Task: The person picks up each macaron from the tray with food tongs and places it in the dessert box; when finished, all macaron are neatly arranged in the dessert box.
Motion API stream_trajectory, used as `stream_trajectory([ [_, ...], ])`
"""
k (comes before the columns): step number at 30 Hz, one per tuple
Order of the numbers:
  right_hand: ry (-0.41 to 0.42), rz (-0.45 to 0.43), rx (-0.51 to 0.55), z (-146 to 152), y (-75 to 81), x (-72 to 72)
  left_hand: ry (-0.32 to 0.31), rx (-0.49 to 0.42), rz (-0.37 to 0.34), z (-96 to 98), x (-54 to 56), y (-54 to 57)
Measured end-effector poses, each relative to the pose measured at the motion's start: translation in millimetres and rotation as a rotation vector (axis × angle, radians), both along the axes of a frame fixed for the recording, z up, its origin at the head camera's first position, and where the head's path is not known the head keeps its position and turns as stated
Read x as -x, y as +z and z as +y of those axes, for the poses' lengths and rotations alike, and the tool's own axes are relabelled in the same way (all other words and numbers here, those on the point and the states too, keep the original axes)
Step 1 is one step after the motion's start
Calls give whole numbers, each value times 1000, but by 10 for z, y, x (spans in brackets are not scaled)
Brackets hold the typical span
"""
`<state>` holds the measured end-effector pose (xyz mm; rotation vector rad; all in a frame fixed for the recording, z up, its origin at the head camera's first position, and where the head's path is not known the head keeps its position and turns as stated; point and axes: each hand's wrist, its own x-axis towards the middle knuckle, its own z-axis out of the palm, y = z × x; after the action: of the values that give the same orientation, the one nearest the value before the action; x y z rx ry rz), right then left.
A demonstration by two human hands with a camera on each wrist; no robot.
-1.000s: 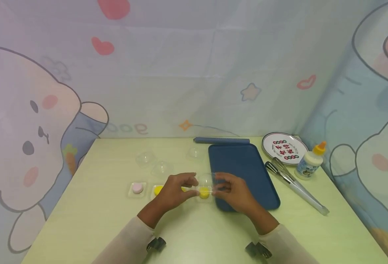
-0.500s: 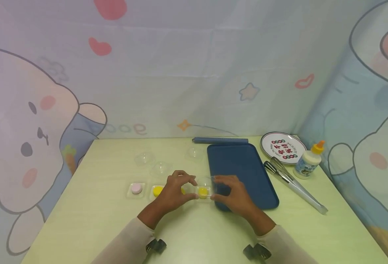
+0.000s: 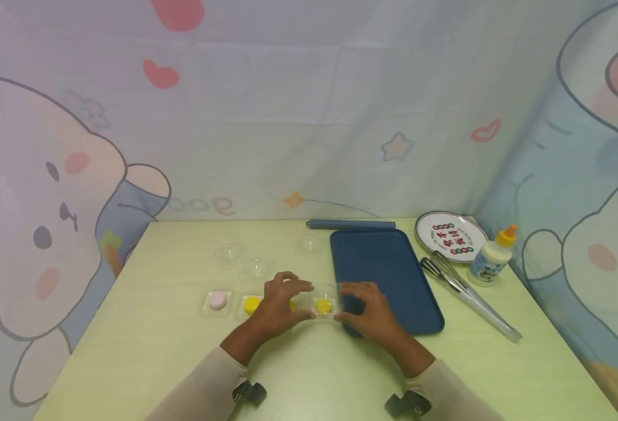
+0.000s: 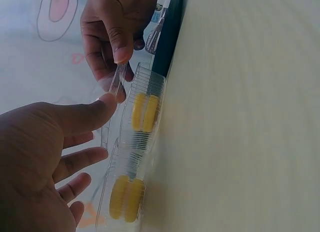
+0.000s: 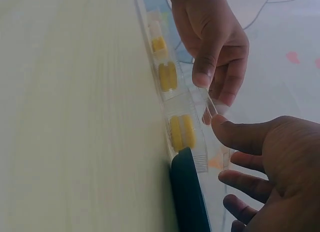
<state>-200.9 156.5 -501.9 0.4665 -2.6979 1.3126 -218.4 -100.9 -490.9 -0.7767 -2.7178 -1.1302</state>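
Both hands hold a clear plastic lid (image 5: 212, 107) just above a clear ribbed container (image 4: 142, 74) with a yellow macaron (image 4: 146, 112) standing on edge in it. The left hand (image 3: 279, 304) pinches the lid's left side, thumb on the near edge. At its opposite side, the right hand (image 3: 370, 307) pinches it likewise. A second yellow macaron (image 4: 126, 198) sits in the neighbouring container, partly behind the left hand in the head view. Farther left are another yellow macaron (image 3: 251, 304) and a pink macaron (image 3: 217, 300), each in its own open container.
Three clear domed items lie behind: a lid (image 3: 231, 252), another lid (image 3: 257, 268) and a third lid (image 3: 309, 243). Right of the container stands a dark blue tray (image 3: 382, 275). Beyond are tongs (image 3: 472, 298), a plate (image 3: 452, 236), a glue-type bottle (image 3: 492, 257) and a blue roll (image 3: 351, 224).
Both hands have lowered the clear lid toward the container with the yellow macaron. The other things on the table have stayed in place.
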Motion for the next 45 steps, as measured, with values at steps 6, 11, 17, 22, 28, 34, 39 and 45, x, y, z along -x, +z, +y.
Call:
stream_trajectory([
  [6, -11, 24, -39, 1, -19, -12, -16, 5, 9, -7, 7, -23],
  [11, -11, 30, -57, 3, -30, -14, -18, 32, 11, -7, 16, -39],
  [17, -10, 15, -78, -1, -21, -12, -16, 43, 22, -12, 19, -52],
  [22, -5, 6, -79, -1, -18, -14, -8, 53, 19, -3, 27, -67],
  [28, -1, 2, -82, 9, -37, -4, -3, 85, 21, 4, 31, -65],
  [34, 0, 6, -79, 14, -57, -4, -8, 130, 39, 4, 39, -95],
  [39, 11, 10, -76, 22, -67, -5, 1, 148, 17, 8, 38, -92],
  [45, 21, -2, -81, 32, -78, 11, 9, 146, 5, 12, 51, -100],
])
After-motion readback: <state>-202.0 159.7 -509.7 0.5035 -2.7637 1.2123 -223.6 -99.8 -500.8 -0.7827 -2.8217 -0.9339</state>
